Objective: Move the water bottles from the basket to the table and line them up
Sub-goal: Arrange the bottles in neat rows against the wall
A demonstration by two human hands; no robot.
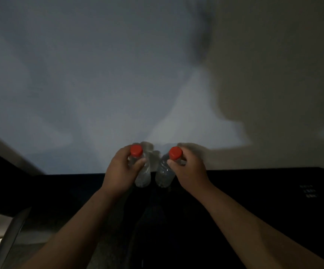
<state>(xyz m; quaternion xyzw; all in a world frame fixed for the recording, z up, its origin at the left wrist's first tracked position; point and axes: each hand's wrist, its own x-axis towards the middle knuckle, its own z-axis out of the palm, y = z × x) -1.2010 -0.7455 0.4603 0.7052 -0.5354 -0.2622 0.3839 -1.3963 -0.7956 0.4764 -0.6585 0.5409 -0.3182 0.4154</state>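
Two clear water bottles with red caps stand side by side at the far edge of a dark table (254, 191), close to the wall. My left hand (119, 171) grips the left bottle (142, 176) around its upper body, just under the cap. On the right bottle (164, 175) my right hand (188, 171) holds the same spot. Both bottles lean slightly toward each other at the bottom and stay a small gap apart. Whether their bases touch the table I cannot tell. No basket is in view.
A pale wall (99, 84) rises right behind the table, with shadows of my arms on it. A grey slanted edge (12, 235) shows at the lower left. Small pale markings (306, 191) sit on the table's right side. The scene is dim.
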